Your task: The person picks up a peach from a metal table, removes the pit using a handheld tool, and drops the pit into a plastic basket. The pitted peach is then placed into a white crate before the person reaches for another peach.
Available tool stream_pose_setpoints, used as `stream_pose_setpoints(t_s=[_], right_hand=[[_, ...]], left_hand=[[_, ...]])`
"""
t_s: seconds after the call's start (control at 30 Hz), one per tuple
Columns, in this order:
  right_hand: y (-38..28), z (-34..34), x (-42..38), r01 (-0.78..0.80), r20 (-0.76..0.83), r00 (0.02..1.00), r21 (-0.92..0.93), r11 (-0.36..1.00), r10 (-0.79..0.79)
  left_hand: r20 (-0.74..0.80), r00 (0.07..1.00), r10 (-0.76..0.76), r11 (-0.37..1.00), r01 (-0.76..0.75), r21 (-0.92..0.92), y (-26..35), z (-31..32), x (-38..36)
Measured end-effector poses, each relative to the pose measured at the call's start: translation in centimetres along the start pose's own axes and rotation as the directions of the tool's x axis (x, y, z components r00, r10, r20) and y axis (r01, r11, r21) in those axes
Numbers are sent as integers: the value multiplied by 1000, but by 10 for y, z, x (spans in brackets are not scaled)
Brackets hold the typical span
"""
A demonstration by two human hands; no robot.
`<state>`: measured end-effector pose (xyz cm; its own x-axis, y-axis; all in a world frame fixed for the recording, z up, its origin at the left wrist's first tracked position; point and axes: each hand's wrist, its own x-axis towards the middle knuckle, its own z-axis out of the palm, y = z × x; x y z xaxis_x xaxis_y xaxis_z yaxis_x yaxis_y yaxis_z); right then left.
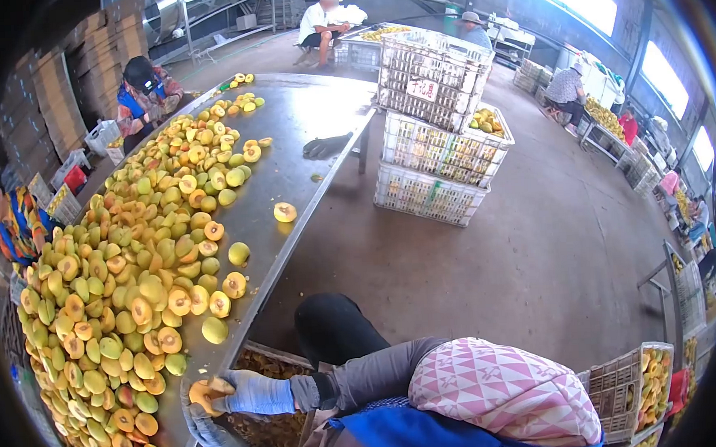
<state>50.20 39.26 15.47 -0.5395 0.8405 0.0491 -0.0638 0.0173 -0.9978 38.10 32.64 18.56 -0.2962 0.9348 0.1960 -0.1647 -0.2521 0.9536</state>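
Observation:
Both my hands are gloved and meet at the table's near edge. My right hand (257,392), in a blue-and-white glove, pinches a cut yellow peach (207,395) between fingers and thumb. Just below, my left hand (217,441) cups the same peach from its other side, with its fingers partly hidden. Whether a tool is between the hands I cannot make out. Under them stands a crate (280,359) with brownish fruit pieces. Beside my hands, a large heap of yellow-green peach halves (134,268) covers the metal table (288,118).
A dark glove (326,147) and a lone peach half (284,212) lie on the table. Stacked white crates (435,159) stand beyond its edge. Two people (143,101) (22,221) are at the table's far side. Fruit crates (634,395) stand at lower right.

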Motion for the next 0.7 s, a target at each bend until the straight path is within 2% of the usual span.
stream_pose_setpoints(t_s=[0.07, 0.1, 0.2, 0.23, 0.27, 0.3, 0.33, 0.4, 0.43, 0.5, 0.57, 0.6, 0.63, 0.67, 0.7], right_hand=[[-11, -2, -6, 210, -93, 968, -194, 958, -231], [-14, -4, -7, 142, -60, 984, -284, 948, -165], [-46, -15, -17, 142, -22, 987, -323, 936, -157], [-34, -13, -13, 216, 5, 973, -357, 909, -229], [-34, -11, -14, 221, 3, 972, -352, 910, -235], [-35, -10, -17, 224, 0, 971, -346, 911, -239], [-36, -9, -18, 227, -5, 970, -340, 913, -243], [-23, -7, -16, 359, 25, 925, -388, 849, -380], [-15, -7, -13, 421, 41, 895, -408, 810, -444], [8, -9, 3, 252, 101, 964, -47, 967, -247], [2, -9, -5, 265, 109, 961, -103, 959, -254], [-1, -7, -8, 432, 55, 889, -435, 790, -455], [-16, -4, -4, 389, -10, 911, -316, 865, -413], [-23, -10, -15, 335, 74, 924, -632, 699, -375], [-23, -12, -12, 497, 82, 811, -617, 610, -579]], left_hand=[[25, 999, 32, 997, -34, 72, -3, -5, -4], [29, 998, 48, 993, -51, 111, -6, -8, -7], [-1, 994, 108, 987, -107, 122, -9, 1, -10], [5, 993, 115, 986, -115, 121, -9, 2, -11], [15, 993, 120, 986, -121, 119, -7, 4, -11], [68, 992, 108, 994, -110, 27, 5, 15, -12], [38, 994, 104, 994, -105, 28, 2, 15, -14], [-21, 995, 94, 995, -93, 29, -6, 15, -16], [33, 991, 126, 987, -129, 99, -2, 15, -16], [149, 974, 171, 952, -202, 230, 9, 19, -13], [92, 989, 118, 986, -127, 107, 5, 23, -8], [36, 997, 67, 996, -69, 59, -2, 17, -12], [120, 991, 63, 990, -47, -129, -7, 15, -6], [-64, 997, -37, 987, 27, -158, -14, 15, -17], [-59, 998, 27, 999, -25, 42, -17, 12, -15]])
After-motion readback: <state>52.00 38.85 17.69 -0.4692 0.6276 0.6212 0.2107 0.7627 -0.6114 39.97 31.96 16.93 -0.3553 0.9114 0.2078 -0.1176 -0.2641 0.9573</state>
